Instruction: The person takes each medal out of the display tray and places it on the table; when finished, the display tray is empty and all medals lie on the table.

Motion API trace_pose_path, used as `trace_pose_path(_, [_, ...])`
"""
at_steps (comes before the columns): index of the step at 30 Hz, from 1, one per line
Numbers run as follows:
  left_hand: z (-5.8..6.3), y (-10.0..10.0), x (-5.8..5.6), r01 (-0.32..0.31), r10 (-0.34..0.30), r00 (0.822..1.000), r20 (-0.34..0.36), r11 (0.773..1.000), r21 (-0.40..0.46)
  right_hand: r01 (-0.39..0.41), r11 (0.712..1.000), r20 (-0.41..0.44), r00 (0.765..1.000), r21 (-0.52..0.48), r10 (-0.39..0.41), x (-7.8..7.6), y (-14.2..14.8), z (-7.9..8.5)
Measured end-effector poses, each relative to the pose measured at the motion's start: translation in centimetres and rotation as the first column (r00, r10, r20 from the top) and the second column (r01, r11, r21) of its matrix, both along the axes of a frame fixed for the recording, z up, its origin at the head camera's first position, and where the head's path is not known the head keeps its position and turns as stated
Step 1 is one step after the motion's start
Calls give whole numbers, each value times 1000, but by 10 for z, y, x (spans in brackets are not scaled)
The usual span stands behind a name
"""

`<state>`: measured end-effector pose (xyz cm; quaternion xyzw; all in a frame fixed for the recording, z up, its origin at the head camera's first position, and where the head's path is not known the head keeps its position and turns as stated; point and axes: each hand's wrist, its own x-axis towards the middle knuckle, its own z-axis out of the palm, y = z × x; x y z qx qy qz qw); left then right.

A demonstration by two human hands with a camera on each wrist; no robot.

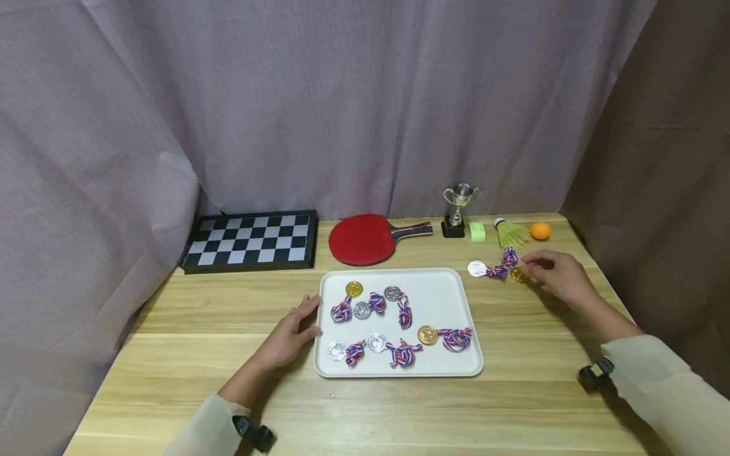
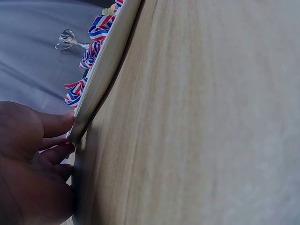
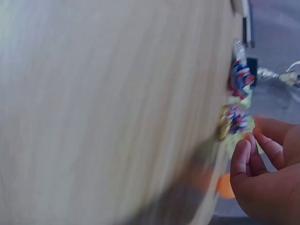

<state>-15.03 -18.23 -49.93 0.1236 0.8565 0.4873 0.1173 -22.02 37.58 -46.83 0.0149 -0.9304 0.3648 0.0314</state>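
My left hand (image 1: 289, 334) rests at the left edge of the white tray (image 1: 445, 285), its thumb and fingertips touching the rim in the left wrist view. Several gold and silver medals with striped ribbons lie on the tray, among them a gold medal (image 1: 428, 335) and a silver medal (image 1: 377, 342). Right of the tray, my right hand (image 1: 556, 275) hovers beside another gold medal (image 1: 518, 275) with a bunched ribbon (image 3: 238, 119). In the right wrist view its loosely bent fingers appear apart from that medal and hold nothing. Left of it lies a silver medal (image 1: 477, 269).
Along the back stand a chessboard (image 1: 251, 240), a red table tennis paddle (image 1: 362, 239), a small trophy cup (image 1: 458, 209), a light green block (image 1: 477, 232), a yellow shuttlecock (image 1: 511, 233) and an orange ball (image 1: 540, 230). Grey cloth (image 1: 342, 107) hangs behind the wooden table (image 1: 365, 418).
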Motion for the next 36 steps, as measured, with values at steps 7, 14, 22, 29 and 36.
trace_pose_path(7, [1,0,-1,5,-5,1000,-6,1000,-10,-90,993,-30,996,-72,88,15,-34,18])
trace_pose_path(14, [0,-1,-1,5,-5,1000,-5,1000,-9,-207,972,-7,978,-115,207,33,-81,23])
trace_pose_path(22, [-1,-1,-1,3,-3,1000,0,1000,-5,-348,915,81,926,-204,370,48,-134,12])
trace_pose_path(29, [-1,-1,-1,6,-6,1000,-4,1000,0,-421,885,130,884,-198,449,55,-163,-2])
trace_pose_path(36, [-2,0,-1,4,-3,1000,-4,1000,4,-466,875,164,860,-131,482,57,-171,-10])
